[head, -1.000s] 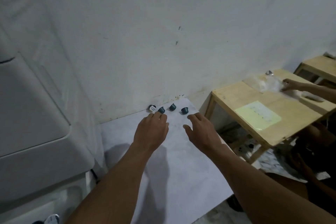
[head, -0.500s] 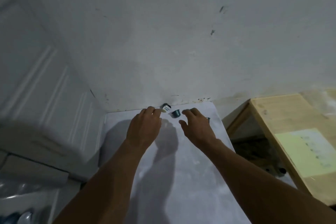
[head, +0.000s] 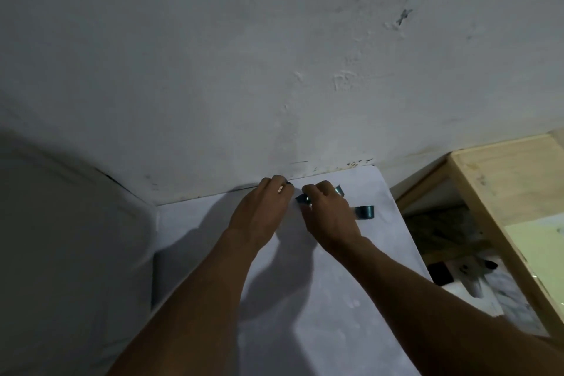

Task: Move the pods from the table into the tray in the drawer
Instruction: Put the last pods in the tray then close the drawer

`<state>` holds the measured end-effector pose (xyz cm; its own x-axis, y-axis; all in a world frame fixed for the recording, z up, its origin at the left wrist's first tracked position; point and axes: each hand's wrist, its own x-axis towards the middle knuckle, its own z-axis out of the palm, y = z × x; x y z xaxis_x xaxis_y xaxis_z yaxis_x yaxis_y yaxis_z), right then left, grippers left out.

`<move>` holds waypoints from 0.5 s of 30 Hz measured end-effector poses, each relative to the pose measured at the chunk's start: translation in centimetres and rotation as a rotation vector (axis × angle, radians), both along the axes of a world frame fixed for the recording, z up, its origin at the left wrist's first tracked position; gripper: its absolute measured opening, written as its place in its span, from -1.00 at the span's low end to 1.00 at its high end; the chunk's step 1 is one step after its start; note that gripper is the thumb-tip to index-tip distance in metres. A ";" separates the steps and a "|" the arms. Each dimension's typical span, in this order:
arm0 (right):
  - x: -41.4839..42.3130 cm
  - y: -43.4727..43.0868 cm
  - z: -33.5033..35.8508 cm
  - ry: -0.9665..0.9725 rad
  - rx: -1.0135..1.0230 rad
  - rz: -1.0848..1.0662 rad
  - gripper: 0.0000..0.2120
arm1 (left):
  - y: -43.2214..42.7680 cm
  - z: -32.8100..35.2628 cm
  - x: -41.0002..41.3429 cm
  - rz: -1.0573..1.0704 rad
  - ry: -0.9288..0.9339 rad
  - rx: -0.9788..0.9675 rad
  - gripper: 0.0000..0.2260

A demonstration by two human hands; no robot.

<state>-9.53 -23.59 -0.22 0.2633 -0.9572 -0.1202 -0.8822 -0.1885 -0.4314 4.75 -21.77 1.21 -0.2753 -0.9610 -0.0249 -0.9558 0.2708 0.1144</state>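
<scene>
Left hand [head: 262, 210]: reaching to the far edge of the bench, knuckles up, fingers curled down right where the bench meets the wall. A dark sliver shows at the fingertips, likely a pod, though it is too hidden to be sure. I cannot tell whether this grip is pinching anything or merely curled.

Right hand [head: 328, 212]: just beside the left, also knuckles up, fingers bent downward. A blue pod [head: 302, 199] peeks out at the fingertips, on the side facing the left hand, touching them. The grip looks pressed around it, but the fingers cover most of it, so I cannot tell for certain.

Other pods: a second pod [head: 339, 191] shows past the right knuckles, toward the wall, partly hidden by the hand. A third pod [head: 364, 212] sits on the bench just right of the right hand, blurred, apparently free of the fingers.

Bench [head: 351, 299]: white top, pushed against the wall, both forearms stretched across it, their shadows falling between them.

Wall [head: 274, 70]: grey-white plaster, scuffed and marked, filling the upper view.

Wooden table [head: 503, 180]: pale wood, to the right of the bench and apart from it, with clutter in the gap beneath.

Left side: a large white surface [head: 67, 253] stands against the bench; what it is I cannot tell.
</scene>
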 end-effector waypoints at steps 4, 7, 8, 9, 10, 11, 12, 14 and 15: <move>0.8 -0.6 -1.1 -0.006 0.027 -0.002 -0.69 | -1.9 -1.6 0.3 -0.063 0.008 0.021 -0.53; 0.9 -0.8 -1.6 -0.016 0.021 0.003 -0.69 | -2.8 -2.8 0.4 -0.062 0.028 0.042 -0.50; 0.9 -0.9 -1.6 -0.023 0.017 0.002 -0.70 | -3.0 -3.2 0.4 -0.056 0.030 0.046 -0.49; 0.9 -1.0 -1.6 -0.028 0.012 0.001 -0.72 | -3.1 -3.4 0.4 -0.050 0.031 0.035 -0.48; 1.0 -1.1 -1.7 -0.032 0.004 -0.001 -0.74 | -3.2 -3.5 0.4 -0.045 0.028 0.014 -0.47; 1.1 -1.2 -1.8 -0.036 0.001 -0.006 -0.76 | -3.3 -3.6 0.4 -0.043 0.030 -0.005 -0.46; 1.1 -1.3 -1.9 -0.041 -0.001 -0.014 -0.78 | -3.3 -3.8 0.4 -0.033 0.037 -0.032 -0.44; 1.2 -1.3 -2.1 -0.041 0.006 -0.025 -0.83 | -3.2 -4.3 0.6 0.003 0.048 -0.058 -0.41; 1.2 -1.3 -2.1 -0.038 0.013 -0.028 -0.84 | -3.1 -4.6 0.8 0.018 0.056 -0.069 -0.40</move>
<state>-8.31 -24.87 -2.33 0.2409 -0.9627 -0.1229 -0.8701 -0.1581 -0.4669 5.54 -24.91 -3.38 -0.2571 -0.9647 0.0568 -0.9532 0.2628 0.1492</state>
